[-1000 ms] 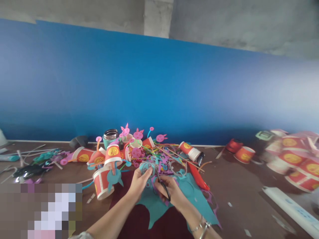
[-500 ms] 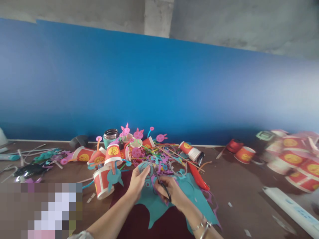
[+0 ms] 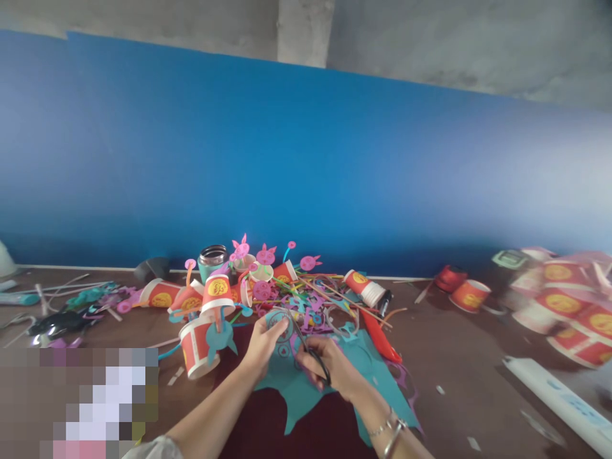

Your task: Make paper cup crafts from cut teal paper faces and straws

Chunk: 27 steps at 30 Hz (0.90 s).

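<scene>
My left hand [image 3: 262, 347] pinches a small teal paper circle [image 3: 278, 323] with drawn rings, held just above the table. My right hand [image 3: 329, 366] grips black-handled scissors [image 3: 306, 347], whose blades point up at the circle's right edge. Beneath both hands lies a large teal paper sheet [image 3: 310, 389] with cut-out edges, resting on a dark red mat [image 3: 268, 427]. A metal bracelet [image 3: 389, 430] sits on my right wrist.
A heap of red paper cups [image 3: 198, 347], pink paper animal faces [image 3: 265, 256], straws and paper scraps lies behind my hands. A glass jar [image 3: 211, 258] stands by the blue wall. More red cups [image 3: 568, 306] pile at the right, and a white strip [image 3: 559, 401] lies near the right edge.
The view has dropped slightly. The teal circle has turned a little in my left hand while the scissors stay at its edge.
</scene>
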Each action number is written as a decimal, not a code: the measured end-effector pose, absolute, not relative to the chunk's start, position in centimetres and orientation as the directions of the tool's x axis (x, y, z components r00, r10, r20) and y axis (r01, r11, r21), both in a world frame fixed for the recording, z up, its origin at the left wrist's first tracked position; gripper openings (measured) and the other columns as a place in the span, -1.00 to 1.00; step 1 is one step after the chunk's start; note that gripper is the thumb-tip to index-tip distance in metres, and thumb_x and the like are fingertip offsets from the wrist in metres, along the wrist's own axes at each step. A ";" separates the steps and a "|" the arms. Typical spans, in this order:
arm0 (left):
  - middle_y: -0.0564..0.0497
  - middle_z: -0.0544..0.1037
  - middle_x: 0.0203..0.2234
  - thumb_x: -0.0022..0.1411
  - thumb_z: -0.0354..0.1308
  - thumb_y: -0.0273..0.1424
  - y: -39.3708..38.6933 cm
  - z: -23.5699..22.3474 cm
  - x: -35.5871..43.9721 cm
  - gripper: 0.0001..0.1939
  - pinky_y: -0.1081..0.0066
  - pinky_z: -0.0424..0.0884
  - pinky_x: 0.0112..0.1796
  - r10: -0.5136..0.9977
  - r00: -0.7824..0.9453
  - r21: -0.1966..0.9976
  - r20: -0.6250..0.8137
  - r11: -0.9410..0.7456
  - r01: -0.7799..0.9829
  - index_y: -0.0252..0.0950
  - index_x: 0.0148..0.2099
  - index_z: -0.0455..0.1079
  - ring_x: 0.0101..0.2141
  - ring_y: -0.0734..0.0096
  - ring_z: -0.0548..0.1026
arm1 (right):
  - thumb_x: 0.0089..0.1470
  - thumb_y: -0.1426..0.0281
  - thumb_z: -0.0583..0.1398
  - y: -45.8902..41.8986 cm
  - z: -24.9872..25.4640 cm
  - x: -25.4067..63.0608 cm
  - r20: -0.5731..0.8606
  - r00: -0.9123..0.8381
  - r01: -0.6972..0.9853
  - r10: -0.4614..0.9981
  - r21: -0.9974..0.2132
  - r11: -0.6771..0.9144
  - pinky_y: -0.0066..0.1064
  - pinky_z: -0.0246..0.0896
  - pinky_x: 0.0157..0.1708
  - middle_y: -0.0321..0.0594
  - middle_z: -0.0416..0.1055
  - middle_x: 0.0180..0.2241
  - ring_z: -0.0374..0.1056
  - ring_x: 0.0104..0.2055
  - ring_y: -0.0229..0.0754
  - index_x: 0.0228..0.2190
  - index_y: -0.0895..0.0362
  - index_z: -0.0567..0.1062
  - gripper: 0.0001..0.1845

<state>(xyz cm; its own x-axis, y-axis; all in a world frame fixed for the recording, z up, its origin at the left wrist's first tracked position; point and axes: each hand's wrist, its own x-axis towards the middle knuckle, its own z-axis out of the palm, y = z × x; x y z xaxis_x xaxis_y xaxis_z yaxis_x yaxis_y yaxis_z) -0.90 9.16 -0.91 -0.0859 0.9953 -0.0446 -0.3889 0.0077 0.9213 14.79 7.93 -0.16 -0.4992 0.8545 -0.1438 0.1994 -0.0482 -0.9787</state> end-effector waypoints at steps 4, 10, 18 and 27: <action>0.09 0.40 -0.69 -0.15 0.33 -0.25 9.2 -1.1 -1.0 -0.72 0.50 0.22 -0.53 0.997 -0.059 0.923 -0.057 0.030 -0.384 -0.35 -0.54 0.38 -0.62 0.53 0.30 | -0.09 0.17 0.21 8.0 -0.7 14.8 -0.191 -0.485 0.192 0.853 -0.975 -0.110 -0.63 -0.05 -0.79 -0.47 0.20 -0.79 0.07 -0.79 -0.44 -0.53 0.17 0.34 -0.69; 0.09 0.41 -0.70 -0.15 0.32 -0.25 9.2 -1.1 -0.9 -0.73 0.50 0.22 -0.54 0.996 -0.041 0.917 -0.075 0.053 -0.396 -0.35 -0.54 0.37 -0.64 0.53 0.31 | -0.08 0.13 0.21 7.8 -0.7 14.5 -0.160 -0.476 0.185 0.865 -0.980 -0.080 -0.62 -0.08 -0.78 -0.49 0.17 -0.80 0.04 -0.79 -0.45 -0.54 0.16 0.32 -0.66; 0.08 0.44 -0.70 -0.16 0.30 -0.32 9.3 -1.0 -1.2 -0.79 0.48 0.26 -0.54 0.995 0.001 0.903 -0.098 0.089 -0.421 -0.36 -0.53 0.40 -0.64 0.48 0.34 | -0.04 0.15 0.19 8.1 -0.3 15.4 -0.142 -0.533 0.236 0.834 -0.972 -0.014 -0.61 -0.09 -0.78 -0.47 0.18 -0.79 0.06 -0.78 -0.43 -0.53 0.16 0.33 -0.68; 0.08 0.46 -0.69 -0.12 0.27 -0.33 9.0 -0.6 -1.3 -0.83 0.43 0.30 -0.52 0.991 0.061 0.888 -0.121 0.135 -0.439 -0.33 -0.51 0.42 -0.63 0.43 0.38 | 0.00 0.20 0.15 8.6 -0.8 15.9 -0.160 -0.524 0.321 0.837 -0.947 0.020 -0.60 -0.06 -0.79 -0.44 0.21 -0.78 0.07 -0.78 -0.41 -0.52 0.17 0.38 -0.73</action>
